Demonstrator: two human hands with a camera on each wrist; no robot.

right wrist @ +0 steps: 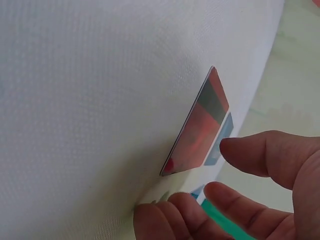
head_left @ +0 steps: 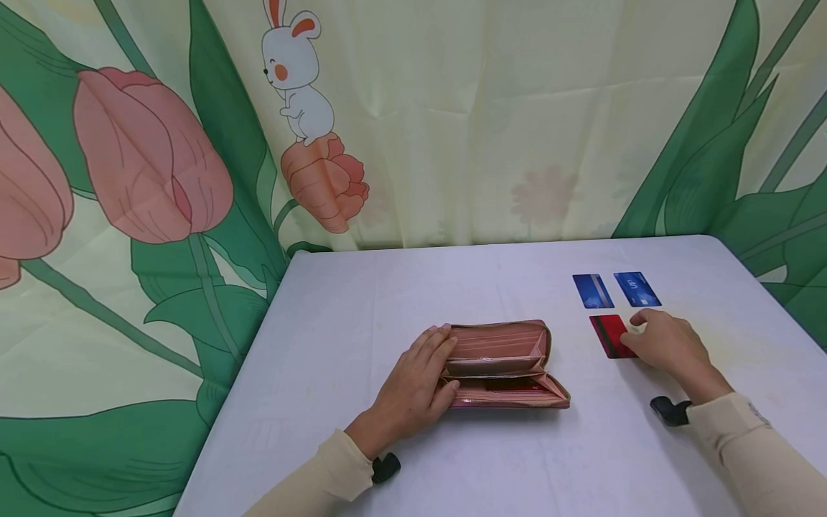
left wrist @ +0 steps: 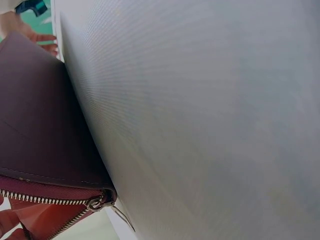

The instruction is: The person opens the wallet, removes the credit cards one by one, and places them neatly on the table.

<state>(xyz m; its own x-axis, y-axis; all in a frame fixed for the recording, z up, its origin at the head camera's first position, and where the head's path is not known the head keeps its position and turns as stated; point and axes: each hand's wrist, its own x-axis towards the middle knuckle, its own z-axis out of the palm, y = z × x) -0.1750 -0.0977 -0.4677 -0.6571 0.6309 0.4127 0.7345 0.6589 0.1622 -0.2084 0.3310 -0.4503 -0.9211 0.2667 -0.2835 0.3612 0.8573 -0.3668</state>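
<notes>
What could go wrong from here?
The rectangular red card with a dark stripe lies flat on the white cloth, so the fingers of the right hand might slip off its edge.
The two rectangular blue cards lie close by and could get nudged.
The open pink-lined zip wallet might fold if the left hand moves away.

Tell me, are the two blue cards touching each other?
Apart. The head view shows a thin strip of white tabletop between the left blue card and the right blue card.

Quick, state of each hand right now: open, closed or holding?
Left hand: holding the pink wallet.
Right hand: open at the red card, holding nothing.
</notes>
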